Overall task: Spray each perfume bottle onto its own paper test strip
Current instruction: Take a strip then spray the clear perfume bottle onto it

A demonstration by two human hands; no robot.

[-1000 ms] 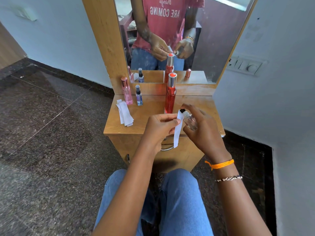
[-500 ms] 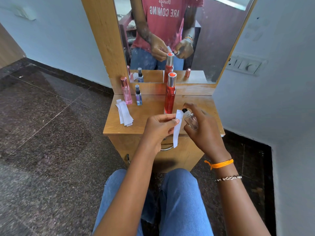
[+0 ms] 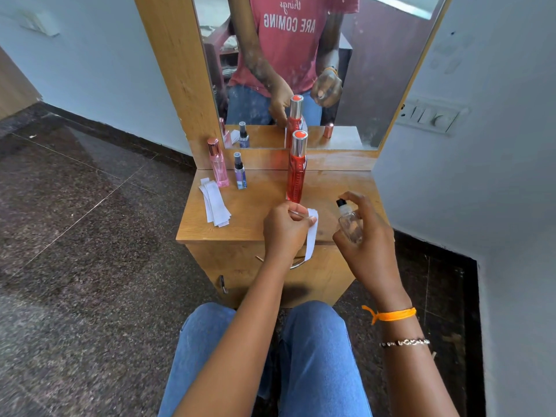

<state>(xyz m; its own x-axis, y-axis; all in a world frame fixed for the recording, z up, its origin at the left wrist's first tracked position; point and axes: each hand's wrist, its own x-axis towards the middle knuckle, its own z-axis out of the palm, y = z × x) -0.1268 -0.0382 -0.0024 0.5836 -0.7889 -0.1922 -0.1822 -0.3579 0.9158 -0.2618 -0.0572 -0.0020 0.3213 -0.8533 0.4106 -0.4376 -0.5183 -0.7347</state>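
A wooden worktop [image 3: 255,212] with a mirror [image 3: 301,70] behind it carries most of the things. A tall red perfume bottle [image 3: 296,173] with a silver cap stands upright near the middle. Towards the back left corner stand a pink perfume bottle [image 3: 218,164] and, just beside it, a small blue spray bottle [image 3: 240,171]. A loose stack of paper test strips [image 3: 214,203] lies in front of those two.

The right hand [image 3: 365,245] is wrapped around a small clear spray bottle [image 3: 348,222] over the front right edge, forefinger curled above its black nozzle. The left hand [image 3: 284,230] pinches the top of a single paper test strip [image 3: 311,233] between closed fingers; the strip hangs down past the front edge, near the nozzle but apart from it.
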